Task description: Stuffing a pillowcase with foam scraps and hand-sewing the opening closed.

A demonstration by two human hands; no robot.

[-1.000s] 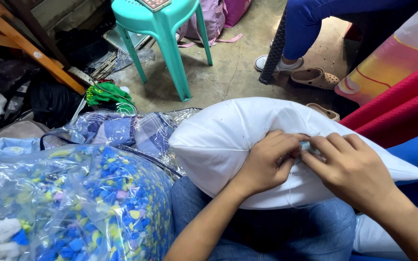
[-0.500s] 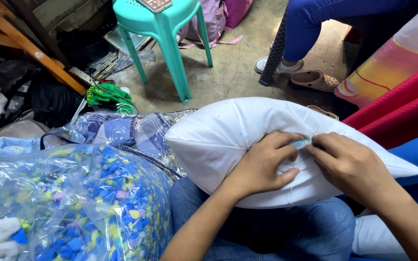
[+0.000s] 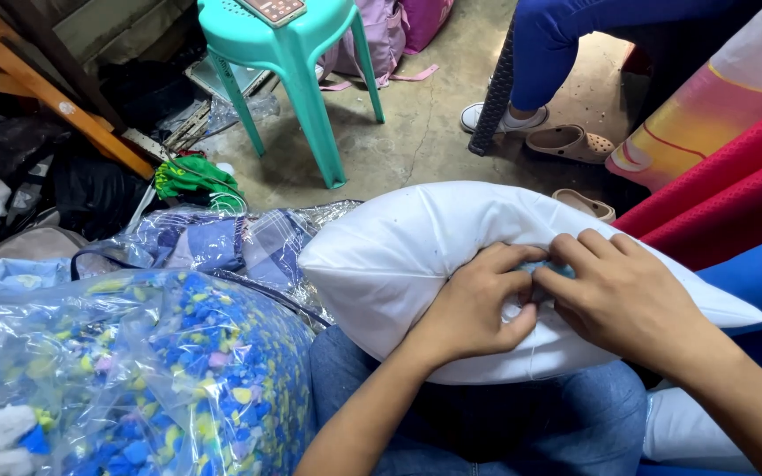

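A stuffed white pillow (image 3: 416,256) lies across my lap on blue jeans. My left hand (image 3: 474,304) pinches the pillow's cloth near its upper seam, fingers curled. My right hand (image 3: 623,295) meets it from the right, fingertips pressed at the same spot on the seam, where a bit of blue filling shows between the fingers. A large clear plastic bag (image 3: 125,379) of blue, yellow and pink foam bits sits at my left knee.
A teal plastic stool (image 3: 297,84) stands ahead on the concrete floor. Another person's legs in blue trousers (image 3: 557,53) and sandals (image 3: 571,141) are at the upper right. Red and blue cloth (image 3: 734,194) lies on the right. A wooden frame (image 3: 46,97) and clutter fill the left.
Both hands have shifted slightly lower and rightward along the pillow's seam, and the fingers have closed tighter together over the opening. The pillow has sunk a little on my lap.
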